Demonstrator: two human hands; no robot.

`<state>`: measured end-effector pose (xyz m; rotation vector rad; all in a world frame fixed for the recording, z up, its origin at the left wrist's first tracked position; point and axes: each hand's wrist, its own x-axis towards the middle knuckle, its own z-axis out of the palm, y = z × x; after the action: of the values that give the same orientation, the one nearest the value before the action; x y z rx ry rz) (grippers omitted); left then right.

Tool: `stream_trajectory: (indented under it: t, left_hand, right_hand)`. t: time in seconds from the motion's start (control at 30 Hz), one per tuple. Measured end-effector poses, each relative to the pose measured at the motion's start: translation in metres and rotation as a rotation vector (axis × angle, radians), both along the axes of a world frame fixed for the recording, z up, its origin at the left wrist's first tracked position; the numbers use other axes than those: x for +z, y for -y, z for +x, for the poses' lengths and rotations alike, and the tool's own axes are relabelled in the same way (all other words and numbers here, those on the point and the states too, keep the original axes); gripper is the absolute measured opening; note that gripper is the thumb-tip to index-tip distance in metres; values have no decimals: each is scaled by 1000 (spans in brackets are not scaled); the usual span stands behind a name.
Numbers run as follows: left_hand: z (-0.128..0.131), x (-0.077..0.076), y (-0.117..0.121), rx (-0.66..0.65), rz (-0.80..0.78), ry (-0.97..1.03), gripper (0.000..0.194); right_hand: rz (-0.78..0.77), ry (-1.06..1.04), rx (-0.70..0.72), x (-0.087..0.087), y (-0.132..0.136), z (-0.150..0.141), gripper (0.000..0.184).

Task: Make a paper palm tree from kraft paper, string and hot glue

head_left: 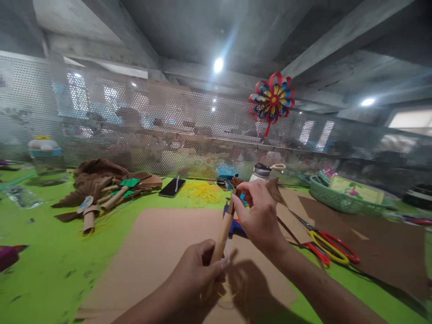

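My left hand (201, 267) is closed round the lower end of a tan paper tube (223, 235), which tilts up and away from me. At the tube's top, my right hand (258, 209) pinches a dark brown strip (231, 206) between thumb and fingers. Yellow strands dangle below my left hand. Under both hands lies a large tan paper sheet (162, 252). Behind the tube is a blue tool (238, 228) with a bit of red, mostly hidden. Scissors with red handles and scissors with yellow handles (329, 247) lie right of my right forearm.
Brown paper pieces with tubes (121, 193) lie at the back left, near a phone (172, 187) and yellow shreds (205, 192). A green basket (344, 198) and brown sheets (381, 247) are right. A perforated metal screen (189, 130) with a paper flower (274, 100) stands behind.
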<state>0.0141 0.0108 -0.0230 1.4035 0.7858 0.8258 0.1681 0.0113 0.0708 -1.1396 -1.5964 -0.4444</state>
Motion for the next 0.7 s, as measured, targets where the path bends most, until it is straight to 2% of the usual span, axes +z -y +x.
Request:
stream_trajectory:
  t: [0.17, 0.37, 0.53, 0.7]
  left_hand:
    - [-3, 1, -2, 111, 139, -184, 9]
    - [-12, 4, -3, 253, 437, -459, 18]
    - [-12, 4, -2, 230, 475, -525, 18]
    - [-12, 8, 0, 229, 512, -565, 16]
  right_hand:
    - [40, -55, -27, 2, -6, -4, 6]
    - [-3, -220, 58, 5, -6, 2, 8]
    - [-57, -288, 89, 4, -6, 11, 14]
    - [-218, -450, 170, 5, -10, 17, 18]
